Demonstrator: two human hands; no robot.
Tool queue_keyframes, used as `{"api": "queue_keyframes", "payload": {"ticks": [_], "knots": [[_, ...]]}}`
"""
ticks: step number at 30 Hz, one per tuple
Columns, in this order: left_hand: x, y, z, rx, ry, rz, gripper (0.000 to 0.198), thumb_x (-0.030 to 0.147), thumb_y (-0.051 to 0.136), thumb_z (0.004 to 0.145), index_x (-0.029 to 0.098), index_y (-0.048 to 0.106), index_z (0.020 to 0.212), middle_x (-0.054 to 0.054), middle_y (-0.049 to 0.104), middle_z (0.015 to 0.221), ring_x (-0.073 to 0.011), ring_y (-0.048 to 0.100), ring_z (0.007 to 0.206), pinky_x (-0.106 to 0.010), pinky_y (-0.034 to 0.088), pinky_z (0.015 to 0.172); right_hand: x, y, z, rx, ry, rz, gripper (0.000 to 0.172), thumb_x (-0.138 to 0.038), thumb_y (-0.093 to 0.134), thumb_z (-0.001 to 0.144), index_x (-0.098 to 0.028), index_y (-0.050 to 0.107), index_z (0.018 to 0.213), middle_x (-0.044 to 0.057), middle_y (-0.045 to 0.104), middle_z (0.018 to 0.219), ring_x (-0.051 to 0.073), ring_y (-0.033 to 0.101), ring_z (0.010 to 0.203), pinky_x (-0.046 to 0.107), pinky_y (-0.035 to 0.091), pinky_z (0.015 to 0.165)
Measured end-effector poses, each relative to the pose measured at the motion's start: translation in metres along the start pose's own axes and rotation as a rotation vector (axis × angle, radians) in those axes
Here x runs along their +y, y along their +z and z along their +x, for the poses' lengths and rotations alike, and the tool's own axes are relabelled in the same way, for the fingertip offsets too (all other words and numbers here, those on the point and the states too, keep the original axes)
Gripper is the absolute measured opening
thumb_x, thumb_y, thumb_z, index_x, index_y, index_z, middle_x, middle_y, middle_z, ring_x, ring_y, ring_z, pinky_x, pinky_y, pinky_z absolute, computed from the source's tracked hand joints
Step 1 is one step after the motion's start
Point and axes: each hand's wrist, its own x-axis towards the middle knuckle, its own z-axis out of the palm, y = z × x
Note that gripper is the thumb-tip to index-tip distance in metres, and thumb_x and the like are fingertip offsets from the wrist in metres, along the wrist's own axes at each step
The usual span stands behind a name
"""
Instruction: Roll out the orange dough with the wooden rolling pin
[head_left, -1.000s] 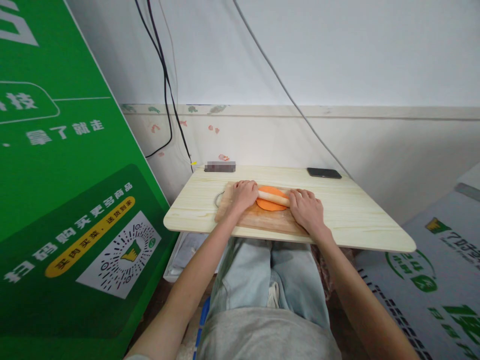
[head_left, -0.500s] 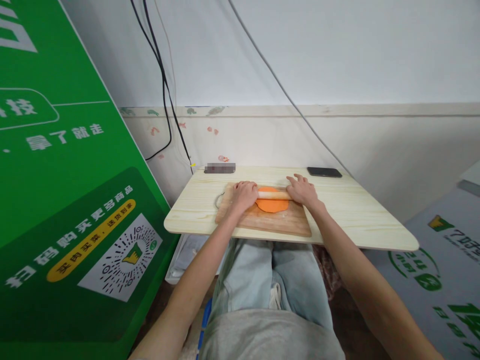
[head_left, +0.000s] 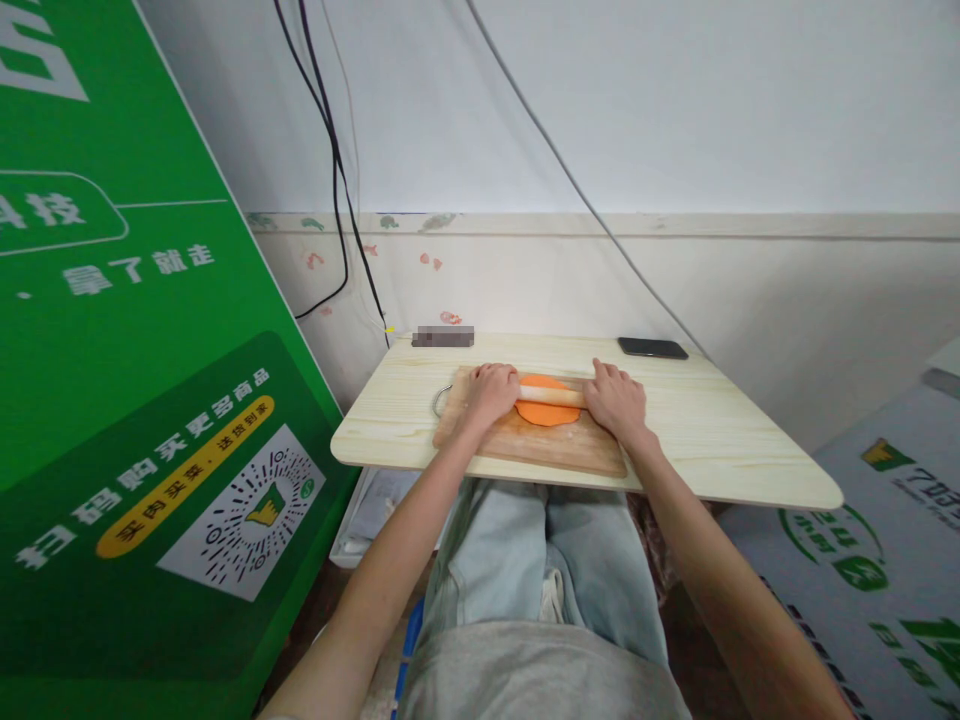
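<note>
A pale wooden rolling pin [head_left: 553,396] lies across a flat orange round of dough [head_left: 549,414], which shows above and below it. Wrapped over the pin's left end is my left hand [head_left: 493,390], fingers closed. My right hand [head_left: 616,398] is on the right end, its fingers curled over it and the thumb side partly hidden. Under the dough is a brown wooden cutting board [head_left: 540,448] with a metal ring handle [head_left: 441,400] at its left. Traces of pale flour mark the board.
The board rests on a light wood-grain table [head_left: 727,450]. A black phone [head_left: 652,348] lies at the back right, a blurred dark object [head_left: 442,337] at the back left. A green printed panel [head_left: 150,380] stands left; cables [head_left: 335,150] hang against the wall.
My right hand's fingers, spread and partly lifted before, now curl down over the pin's end. The rolling pin has shifted slightly and tilts a little differently. My left hand keeps its hold.
</note>
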Motion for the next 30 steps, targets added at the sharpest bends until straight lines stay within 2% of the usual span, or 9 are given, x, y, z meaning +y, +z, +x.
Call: {"api": "queue_keyframes", "payload": {"ticks": [3,6,11,16,18,22,25,27,30], "knots": [[0.0,-0.001,0.0,-0.014,-0.001,0.01,0.044,0.016,0.045,0.106,0.021,0.086,0.124,-0.011,0.081,0.141,-0.0259,0.07,0.137,-0.039,0.046,0.122,-0.002,-0.005,0.03,-0.095,-0.019,0.017,0.07,-0.028,0.035,0.109,-0.01,0.041,0.176,0.022,0.057,0.172,0.035,0.059,0.15,0.048,0.049,0.12],[0.0,-0.003,-0.001,-0.021,-0.005,0.012,0.044,0.015,0.046,0.106,0.021,0.085,0.126,-0.011,0.08,0.143,-0.0253,0.069,0.138,-0.038,0.045,0.123,-0.002,-0.006,0.036,-0.148,-0.056,0.001,0.069,-0.027,0.035,0.11,-0.011,0.039,0.177,0.02,0.056,0.173,0.034,0.057,0.152,0.047,0.049,0.122],[0.003,-0.005,-0.002,-0.023,-0.021,0.015,0.043,0.017,0.044,0.109,0.021,0.082,0.126,-0.011,0.081,0.141,-0.0255,0.07,0.138,-0.038,0.046,0.121,0.002,-0.002,-0.009,-0.056,-0.062,-0.018,0.061,-0.028,0.028,0.115,-0.012,0.053,0.168,0.021,0.065,0.164,0.032,0.064,0.145,0.043,0.054,0.114],[0.003,-0.003,-0.001,-0.009,-0.03,0.0,0.042,0.018,0.043,0.11,0.021,0.08,0.13,-0.012,0.08,0.143,-0.0255,0.069,0.138,-0.038,0.046,0.121,0.003,0.004,-0.047,0.058,-0.06,0.012,0.058,-0.028,0.022,0.117,-0.014,0.067,0.15,0.021,0.064,0.165,0.031,0.062,0.148,0.048,0.047,0.123],[0.002,-0.003,-0.001,-0.015,-0.027,-0.002,0.041,0.018,0.043,0.11,0.021,0.08,0.128,-0.012,0.08,0.143,-0.0252,0.069,0.138,-0.038,0.045,0.122,0.002,0.003,-0.041,0.044,-0.039,0.005,0.056,-0.028,0.025,0.115,-0.016,0.068,0.149,0.02,0.062,0.168,0.031,0.062,0.15,0.051,0.045,0.125],[0.002,-0.004,0.0,-0.021,-0.032,-0.004,0.042,0.016,0.044,0.108,0.021,0.081,0.127,-0.011,0.08,0.142,-0.0251,0.069,0.138,-0.038,0.045,0.122,0.002,-0.005,0.0,-0.091,-0.027,-0.02,0.056,-0.027,0.032,0.112,-0.018,0.072,0.149,0.018,0.055,0.175,0.032,0.066,0.146,0.047,0.051,0.119],[0.003,-0.006,-0.001,-0.025,-0.046,-0.004,0.042,0.015,0.045,0.105,0.021,0.081,0.126,-0.012,0.08,0.142,-0.0254,0.07,0.138,-0.037,0.047,0.119,0.0,-0.011,0.022,-0.185,-0.034,0.0,0.055,-0.026,0.035,0.11,-0.021,0.072,0.151,0.015,0.059,0.172,0.031,0.068,0.143,0.043,0.055,0.113],[0.004,-0.006,-0.002,-0.022,-0.048,-0.006,0.042,0.015,0.045,0.105,0.02,0.081,0.126,-0.012,0.081,0.141,-0.0257,0.07,0.137,-0.038,0.047,0.118,-0.001,-0.013,0.02,-0.19,-0.031,0.008,0.055,-0.026,0.035,0.111,-0.022,0.072,0.152,0.015,0.061,0.169,0.031,0.069,0.142,0.043,0.056,0.112],[0.004,-0.006,-0.002,-0.018,-0.046,-0.008,0.041,0.016,0.044,0.107,0.021,0.081,0.125,-0.012,0.081,0.139,-0.0264,0.071,0.135,-0.039,0.048,0.117,-0.002,-0.013,-0.002,-0.123,-0.017,0.008,0.054,-0.025,0.033,0.113,-0.021,0.072,0.15,0.015,0.06,0.17,0.031,0.068,0.143,0.042,0.055,0.113]]}}
